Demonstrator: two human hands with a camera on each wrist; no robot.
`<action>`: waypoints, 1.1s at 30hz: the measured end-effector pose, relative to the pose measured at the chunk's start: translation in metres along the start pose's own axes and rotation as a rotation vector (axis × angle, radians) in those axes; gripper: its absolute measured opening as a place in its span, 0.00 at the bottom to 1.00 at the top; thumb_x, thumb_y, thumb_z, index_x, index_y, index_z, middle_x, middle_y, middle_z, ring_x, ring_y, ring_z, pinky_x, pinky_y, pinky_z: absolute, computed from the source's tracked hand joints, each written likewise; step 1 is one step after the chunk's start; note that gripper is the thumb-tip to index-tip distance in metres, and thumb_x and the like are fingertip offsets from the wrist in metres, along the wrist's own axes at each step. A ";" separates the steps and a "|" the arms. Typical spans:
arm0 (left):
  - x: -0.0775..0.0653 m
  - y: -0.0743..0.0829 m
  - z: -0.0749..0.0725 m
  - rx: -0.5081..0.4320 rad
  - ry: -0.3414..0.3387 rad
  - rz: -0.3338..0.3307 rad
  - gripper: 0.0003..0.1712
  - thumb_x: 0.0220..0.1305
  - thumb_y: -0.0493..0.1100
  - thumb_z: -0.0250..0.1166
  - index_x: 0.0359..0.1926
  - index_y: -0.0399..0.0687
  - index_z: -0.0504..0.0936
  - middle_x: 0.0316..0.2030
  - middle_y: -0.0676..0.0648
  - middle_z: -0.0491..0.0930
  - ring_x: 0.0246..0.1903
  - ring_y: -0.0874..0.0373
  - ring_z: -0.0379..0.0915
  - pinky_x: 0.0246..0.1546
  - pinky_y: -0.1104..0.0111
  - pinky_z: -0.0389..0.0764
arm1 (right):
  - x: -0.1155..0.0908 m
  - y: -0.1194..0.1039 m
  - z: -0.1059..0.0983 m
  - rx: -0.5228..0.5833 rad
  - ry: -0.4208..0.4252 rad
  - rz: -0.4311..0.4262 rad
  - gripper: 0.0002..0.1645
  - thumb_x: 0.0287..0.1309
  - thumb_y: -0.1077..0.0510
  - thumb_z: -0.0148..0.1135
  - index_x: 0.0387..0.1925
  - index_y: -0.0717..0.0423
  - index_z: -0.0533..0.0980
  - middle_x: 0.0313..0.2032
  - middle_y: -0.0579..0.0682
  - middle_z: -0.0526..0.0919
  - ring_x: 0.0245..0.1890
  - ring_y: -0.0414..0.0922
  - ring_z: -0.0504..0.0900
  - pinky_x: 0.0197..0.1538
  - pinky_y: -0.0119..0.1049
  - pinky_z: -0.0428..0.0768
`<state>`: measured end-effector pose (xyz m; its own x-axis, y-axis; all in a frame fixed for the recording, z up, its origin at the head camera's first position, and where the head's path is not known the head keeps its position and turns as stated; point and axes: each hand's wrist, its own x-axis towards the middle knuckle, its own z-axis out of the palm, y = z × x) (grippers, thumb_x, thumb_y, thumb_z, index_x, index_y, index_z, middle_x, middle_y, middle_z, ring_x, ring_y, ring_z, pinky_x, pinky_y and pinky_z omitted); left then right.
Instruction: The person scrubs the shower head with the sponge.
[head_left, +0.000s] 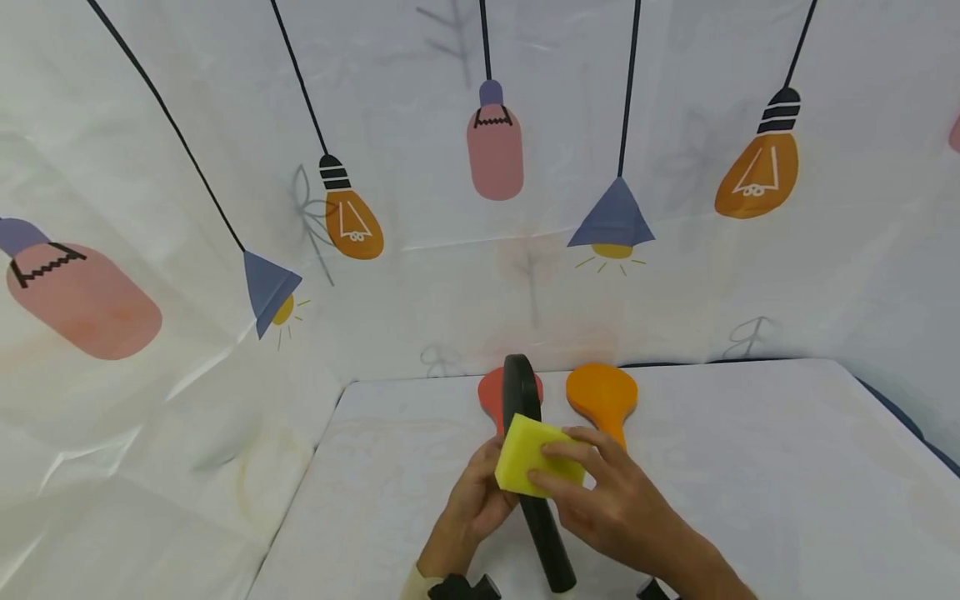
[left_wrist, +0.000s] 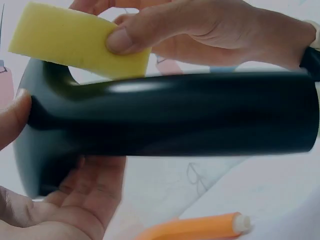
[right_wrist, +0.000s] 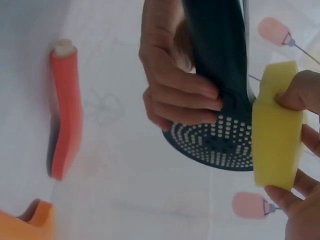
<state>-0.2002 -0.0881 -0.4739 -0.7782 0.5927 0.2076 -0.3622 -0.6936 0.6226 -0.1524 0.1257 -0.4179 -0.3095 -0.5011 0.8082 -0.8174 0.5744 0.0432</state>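
My left hand [head_left: 480, 492] grips a dark handheld shower head [head_left: 550, 542] at its neck, fingers curled round by the spray face. Small pale nozzles cover that round spray face [right_wrist: 210, 142] in the right wrist view. A yellow sponge [head_left: 531, 462] is pinched between the thumb and fingers of my right hand [head_left: 618, 500]. It lies against the back of the shower head where the head meets the handle [left_wrist: 200, 115]. From the head view, the sponge hides part of the neck.
A red shower head [head_left: 491, 390] and an orange shower head [head_left: 602, 392] lie at the far side of the white table [head_left: 750, 467]. Behind it hangs a white sheet [head_left: 420, 308] printed with lamps and bulbs.
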 end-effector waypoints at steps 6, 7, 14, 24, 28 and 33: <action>0.000 0.000 -0.002 0.022 -0.016 0.019 0.21 0.82 0.44 0.31 0.60 0.47 0.69 0.55 0.49 0.81 0.54 0.60 0.81 0.59 0.69 0.78 | -0.002 0.003 0.000 0.085 -0.066 0.054 0.16 0.62 0.55 0.60 0.50 0.40 0.82 0.53 0.48 0.78 0.54 0.48 0.73 0.65 0.31 0.75; 0.000 0.000 -0.003 0.024 -0.024 0.023 0.22 0.82 0.45 0.31 0.60 0.47 0.68 0.56 0.49 0.81 0.55 0.60 0.81 0.59 0.69 0.78 | -0.002 0.003 0.000 0.094 -0.082 0.069 0.19 0.56 0.57 0.65 0.50 0.39 0.82 0.54 0.47 0.77 0.54 0.46 0.73 0.65 0.29 0.74; -0.002 0.003 -0.004 0.009 -0.029 0.059 0.15 0.81 0.45 0.37 0.58 0.48 0.67 0.54 0.49 0.81 0.55 0.59 0.81 0.60 0.68 0.77 | -0.001 0.002 -0.001 0.136 -0.130 0.131 0.32 0.37 0.63 0.74 0.49 0.39 0.81 0.54 0.43 0.76 0.54 0.41 0.70 0.57 0.32 0.81; 0.002 0.004 -0.006 0.026 0.007 0.128 0.12 0.78 0.41 0.48 0.58 0.47 0.67 0.50 0.52 0.83 0.50 0.62 0.82 0.57 0.69 0.79 | -0.006 0.003 -0.004 0.311 -0.245 0.097 0.31 0.38 0.64 0.71 0.48 0.37 0.78 0.52 0.39 0.76 0.51 0.36 0.71 0.52 0.31 0.82; 0.003 0.004 -0.005 0.043 0.064 0.122 0.12 0.76 0.42 0.51 0.56 0.48 0.67 0.48 0.52 0.85 0.48 0.62 0.84 0.55 0.68 0.81 | -0.006 0.003 -0.009 0.373 -0.293 0.046 0.32 0.37 0.64 0.70 0.47 0.35 0.77 0.51 0.35 0.76 0.50 0.35 0.70 0.51 0.25 0.79; 0.003 0.005 -0.006 0.062 0.068 0.118 0.08 0.78 0.41 0.49 0.54 0.49 0.68 0.45 0.53 0.86 0.44 0.63 0.85 0.50 0.68 0.84 | -0.004 0.000 -0.015 0.409 -0.342 -0.046 0.31 0.36 0.65 0.70 0.44 0.33 0.77 0.50 0.34 0.76 0.50 0.34 0.69 0.50 0.22 0.75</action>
<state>-0.2074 -0.0922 -0.4753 -0.8475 0.4775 0.2318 -0.2350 -0.7291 0.6428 -0.1443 0.1372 -0.4125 -0.3533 -0.7417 0.5702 -0.9355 0.2815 -0.2134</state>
